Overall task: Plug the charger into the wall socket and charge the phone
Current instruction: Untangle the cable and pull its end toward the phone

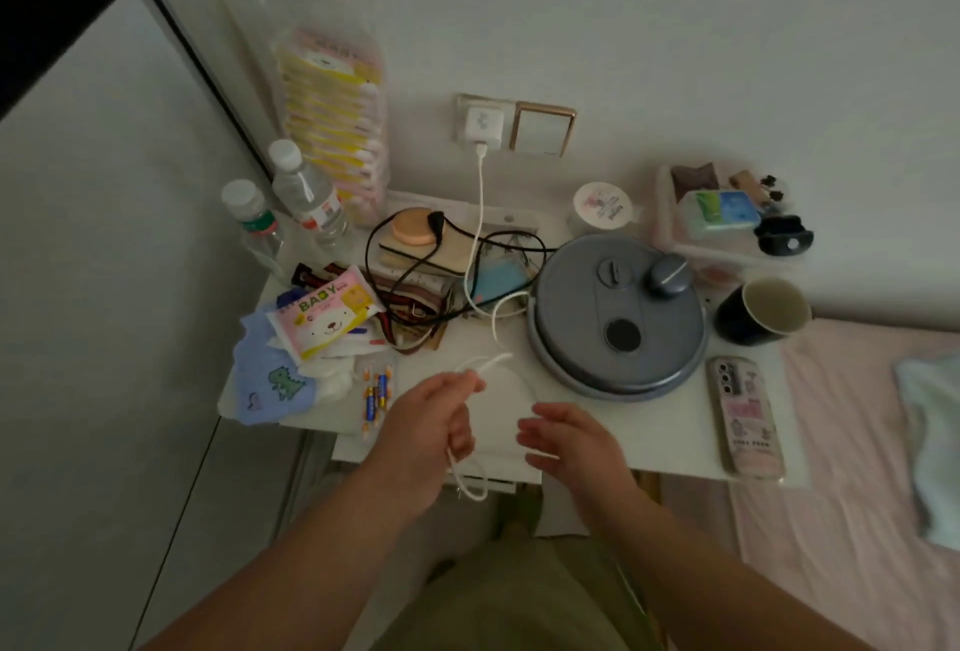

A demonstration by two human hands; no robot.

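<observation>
White cable (480,255) between left fingers (470,382)

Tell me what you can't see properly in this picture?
Head view:
- Phone-end plug of the white cable: hidden inside the left hand or blurred.
- Phone charging port: too small and dark.
- Wall socket: covered by the charger.
- Right hand palm: turned away.

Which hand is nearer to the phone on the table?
Right. The right hand is open, left of the phone. The left hand is farther left, holding the white cable.
</observation>
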